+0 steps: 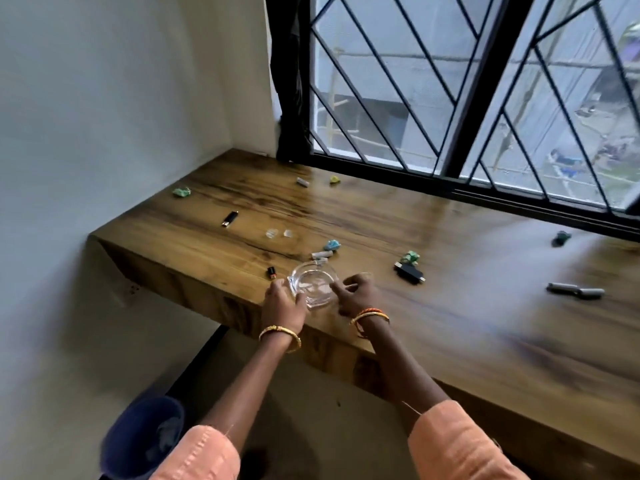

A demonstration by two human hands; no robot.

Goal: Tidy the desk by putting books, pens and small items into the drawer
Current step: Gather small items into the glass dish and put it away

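While both hands met at the near edge of the wooden desk, the glass dish sat directly between them, close to the front lip. The left hand gripped the dish's left rim, fingers curled over the glass. The right hand lay at the right rim with fingers bent toward it; whether it actually pinched the glass or only touched it could not be told from this view.

Being roughly round, the dish had no long axis to speak of, so its approach was the same from either side. Everything else lay farther from the person. Just beyond the dish, almost touching its far rim, were two short white rolls lying roughly left to right, with a crumpled blue scrap just behind them. A small red and black battery stood just left of the dish, nearer the left hand. A black adapter and a green crumpled scrap lay to the right, nearer the right hand. A black lighter lay well back on the left, its length pointing away and rightward. Two grey batteries lay end to end far right.

No drawer showed anywhere, so it was unclear which way the items would have to travel.
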